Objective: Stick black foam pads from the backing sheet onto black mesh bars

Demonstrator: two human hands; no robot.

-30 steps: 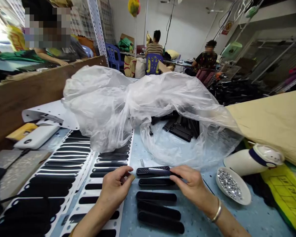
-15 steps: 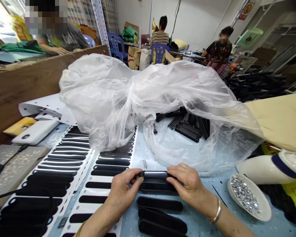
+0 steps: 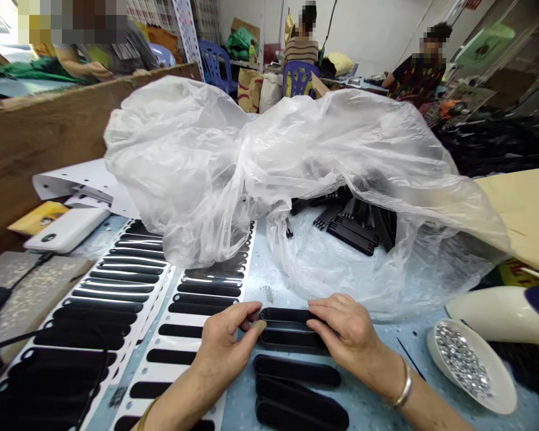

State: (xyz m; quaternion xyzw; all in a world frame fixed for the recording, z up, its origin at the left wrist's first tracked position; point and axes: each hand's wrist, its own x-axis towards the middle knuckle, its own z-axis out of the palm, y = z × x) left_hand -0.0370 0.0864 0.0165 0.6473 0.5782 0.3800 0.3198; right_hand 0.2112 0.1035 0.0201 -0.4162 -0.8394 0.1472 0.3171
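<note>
A black strip with rounded ends (image 3: 286, 314) is pinched at both ends between my two hands. My left hand (image 3: 230, 336) grips its left end with thumb and fingers, close to a small hole there. At the right end, the thumb and fingers of my right hand (image 3: 348, 328) are closed on it. Just below lies another black strip (image 3: 291, 340), partly behind my right fingers. Nearer to me are several more black strips (image 3: 299, 371), some overlapping. Left of my left hand is a white sheet (image 3: 161, 359) bearing rows of black strips.
A large translucent plastic bag (image 3: 197, 167) spreads across the back, with black toothed pieces (image 3: 353, 233) at its opening. On the right are a bowl (image 3: 505, 400) of shiny bits and a white bottle-like object (image 3: 489, 314). A power bank (image 3: 67, 230) and cable lie left. Other people sit beyond.
The held strip's upper face has gone from a shiny grey glare to matte black. Both hands keep their hold on its ends. The view has shifted slightly.
</note>
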